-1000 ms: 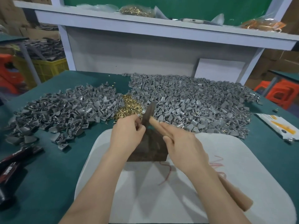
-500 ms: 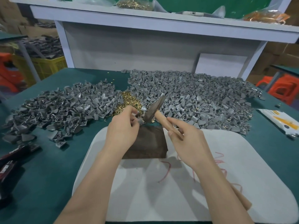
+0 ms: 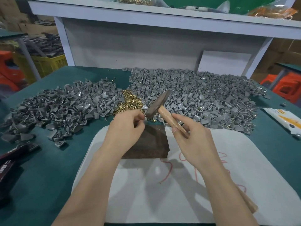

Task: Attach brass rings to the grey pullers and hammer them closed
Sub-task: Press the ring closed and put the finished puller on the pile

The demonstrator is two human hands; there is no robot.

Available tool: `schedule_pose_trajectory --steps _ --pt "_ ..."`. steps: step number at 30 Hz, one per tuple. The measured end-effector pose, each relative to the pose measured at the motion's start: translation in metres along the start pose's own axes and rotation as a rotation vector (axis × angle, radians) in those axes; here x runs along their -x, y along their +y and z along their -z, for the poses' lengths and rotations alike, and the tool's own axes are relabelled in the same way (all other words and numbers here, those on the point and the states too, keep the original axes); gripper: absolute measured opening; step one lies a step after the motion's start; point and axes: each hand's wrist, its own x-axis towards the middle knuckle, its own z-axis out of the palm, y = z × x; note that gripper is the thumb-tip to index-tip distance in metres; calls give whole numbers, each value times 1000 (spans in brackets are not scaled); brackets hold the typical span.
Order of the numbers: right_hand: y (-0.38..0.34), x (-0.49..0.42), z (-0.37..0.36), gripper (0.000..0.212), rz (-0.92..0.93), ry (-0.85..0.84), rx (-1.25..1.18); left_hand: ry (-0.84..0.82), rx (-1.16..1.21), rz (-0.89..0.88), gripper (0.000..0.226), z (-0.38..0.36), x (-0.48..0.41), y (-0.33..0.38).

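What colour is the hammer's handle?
The hammer handle is light tan wood; head view shows it best.

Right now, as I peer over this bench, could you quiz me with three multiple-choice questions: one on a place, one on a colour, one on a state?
1. The loose brass rings lie: A on the white board; B between the two grey puller heaps; C on the dark block.
2. The tabletop is: A red; B dark green; C yellow.
3. The hammer is: A lying flat; B on the shelf; C held up by its handle.
Answers: B, grey heaps flank the gold pile; B, green shows all round; C, its head tilts in the air.
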Motion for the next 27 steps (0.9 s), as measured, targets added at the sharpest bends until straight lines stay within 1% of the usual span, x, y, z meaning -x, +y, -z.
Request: schedule_pose_trajectory --steps 2,4,7,10,14,18,23,27 --pt "1 -1 -1 37 -5 -3 0 -25 -48 -21 14 0 1 1" --pt "1 -1 -1 37 -3 -6 -4 -59 -86 -36 19 1 2 2" --pt "1 0 -1 36 -4 -17 -7 -126 -144 -20 31 3 0 3" --pt "2 0 -1 35 -14 -16 0 -160 -156 6 33 4 0 2" --pt "1 0 0 35 -17 -12 -11 -129 -112 16 28 5 0 -2" --pt "1 0 0 35 -25 -18 -27 -75 -114 42 17 5 -1 -3" --pt "-2 3 1 35 -16 -25 -34 -5 -87 78 18 5 -1 -5" --pt "-9 6 2 38 -2 -38 -41 34 -147 88 18 6 0 -4"
